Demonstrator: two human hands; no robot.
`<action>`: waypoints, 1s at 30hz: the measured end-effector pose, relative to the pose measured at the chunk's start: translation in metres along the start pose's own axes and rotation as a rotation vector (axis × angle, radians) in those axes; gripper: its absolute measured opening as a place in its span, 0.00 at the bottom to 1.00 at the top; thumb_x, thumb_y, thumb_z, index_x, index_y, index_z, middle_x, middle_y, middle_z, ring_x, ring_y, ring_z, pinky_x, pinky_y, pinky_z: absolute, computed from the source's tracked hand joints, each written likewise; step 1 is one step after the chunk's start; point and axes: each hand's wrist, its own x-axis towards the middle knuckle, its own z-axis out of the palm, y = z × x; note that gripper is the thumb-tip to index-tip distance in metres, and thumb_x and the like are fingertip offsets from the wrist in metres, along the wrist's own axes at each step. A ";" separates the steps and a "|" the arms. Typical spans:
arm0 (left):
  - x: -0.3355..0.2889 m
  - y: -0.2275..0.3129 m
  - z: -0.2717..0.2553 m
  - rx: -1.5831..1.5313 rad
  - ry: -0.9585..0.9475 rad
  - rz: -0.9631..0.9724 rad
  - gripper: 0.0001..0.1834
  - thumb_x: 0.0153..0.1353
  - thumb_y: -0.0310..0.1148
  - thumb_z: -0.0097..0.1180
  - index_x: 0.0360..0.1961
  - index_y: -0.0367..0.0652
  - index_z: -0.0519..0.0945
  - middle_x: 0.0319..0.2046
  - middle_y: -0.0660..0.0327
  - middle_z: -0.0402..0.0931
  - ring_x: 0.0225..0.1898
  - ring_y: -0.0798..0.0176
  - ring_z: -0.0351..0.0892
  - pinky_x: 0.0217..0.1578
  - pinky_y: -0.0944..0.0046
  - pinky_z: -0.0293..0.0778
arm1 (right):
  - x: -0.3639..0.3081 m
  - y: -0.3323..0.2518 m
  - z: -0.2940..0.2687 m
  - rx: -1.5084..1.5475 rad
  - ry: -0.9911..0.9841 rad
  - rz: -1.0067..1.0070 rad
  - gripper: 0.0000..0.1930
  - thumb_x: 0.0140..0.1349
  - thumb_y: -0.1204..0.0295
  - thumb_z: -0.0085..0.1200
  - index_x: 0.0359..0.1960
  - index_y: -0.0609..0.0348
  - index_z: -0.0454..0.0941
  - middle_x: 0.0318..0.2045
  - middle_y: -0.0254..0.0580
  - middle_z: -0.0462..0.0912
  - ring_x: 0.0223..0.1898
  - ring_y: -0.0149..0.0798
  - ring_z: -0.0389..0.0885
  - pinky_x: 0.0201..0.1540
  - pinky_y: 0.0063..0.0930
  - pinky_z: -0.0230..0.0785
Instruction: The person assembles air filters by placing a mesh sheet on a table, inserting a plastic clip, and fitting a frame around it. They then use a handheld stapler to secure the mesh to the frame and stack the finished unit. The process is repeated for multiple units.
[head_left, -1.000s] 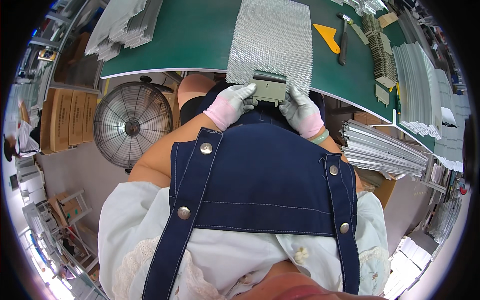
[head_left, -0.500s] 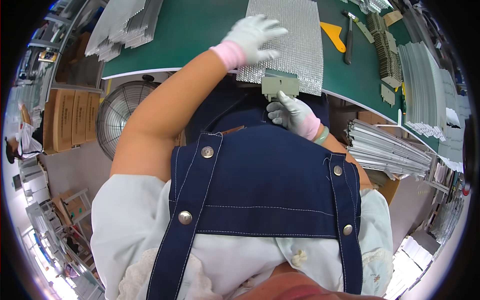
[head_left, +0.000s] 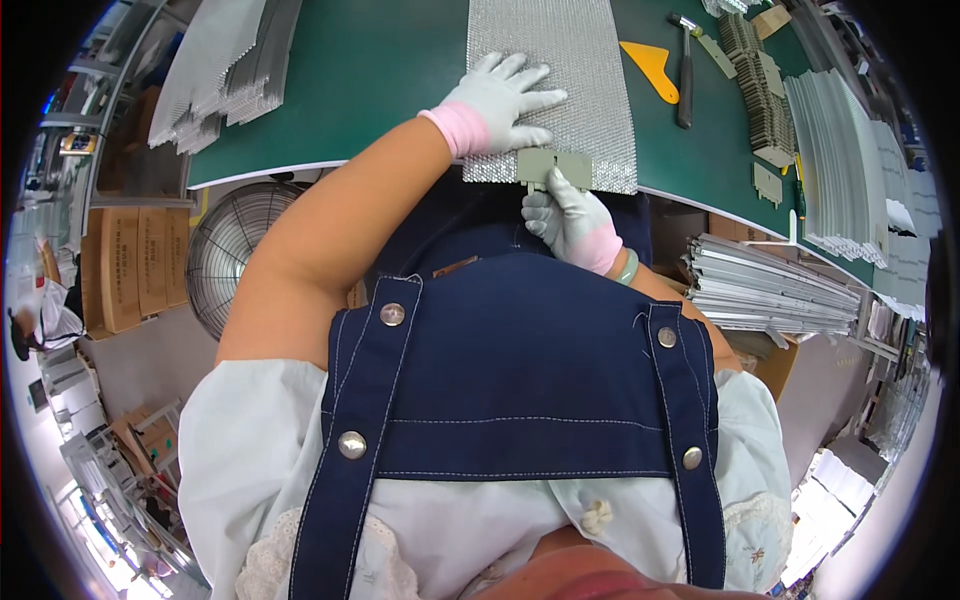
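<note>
A silvery, finely textured metal mesh sheet (head_left: 580, 75) lies on the green-topped table, its near end reaching the front edge. My left hand (head_left: 500, 103), in a white glove with a pink cuff, rests flat on that sheet with fingers spread. At the sheet's near end, my right hand (head_left: 570, 218), gloved alike, pinches a grey-green rectangular plastic plate (head_left: 572, 166). The thumb lies on the plate's near side and the other fingers curl beneath. The plate overlaps the sheet's near edge; whether it is joined to the sheet I cannot tell.
Right of the sheet lie a yellow scraper (head_left: 655, 72), a hammer (head_left: 686, 85) and a long row of stacked grey-green plates (head_left: 762, 105). Pleated metal sheets (head_left: 835, 165) lie at the far right, others (head_left: 215, 70) at the left. A floor fan (head_left: 225, 255) stands below the table.
The plate in my right hand has come up against the sheet's near edge. My left hand has settled lower on the sheet. The whole view has shifted slightly.
</note>
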 end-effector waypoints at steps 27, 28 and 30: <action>-0.012 0.025 0.002 -0.026 0.079 -0.060 0.32 0.64 0.58 0.48 0.67 0.61 0.68 0.68 0.51 0.62 0.69 0.40 0.56 0.69 0.42 0.48 | -0.019 0.007 -0.001 -0.038 0.144 -0.079 0.17 0.70 0.55 0.51 0.44 0.57 0.73 0.25 0.39 0.78 0.25 0.32 0.76 0.29 0.25 0.71; -0.013 0.027 0.001 -0.029 0.072 -0.066 0.32 0.64 0.58 0.48 0.67 0.61 0.68 0.68 0.51 0.62 0.69 0.40 0.56 0.69 0.42 0.47 | -0.020 0.005 -0.001 -0.030 0.163 -0.063 0.16 0.70 0.56 0.51 0.44 0.57 0.73 0.25 0.39 0.78 0.24 0.32 0.76 0.28 0.25 0.70; -0.017 0.033 -0.002 -0.034 0.056 -0.080 0.32 0.64 0.58 0.48 0.67 0.61 0.68 0.67 0.50 0.62 0.69 0.40 0.56 0.68 0.42 0.47 | -0.023 0.001 -0.008 0.082 0.130 0.045 0.15 0.70 0.57 0.50 0.44 0.57 0.73 0.24 0.39 0.78 0.23 0.32 0.75 0.27 0.25 0.69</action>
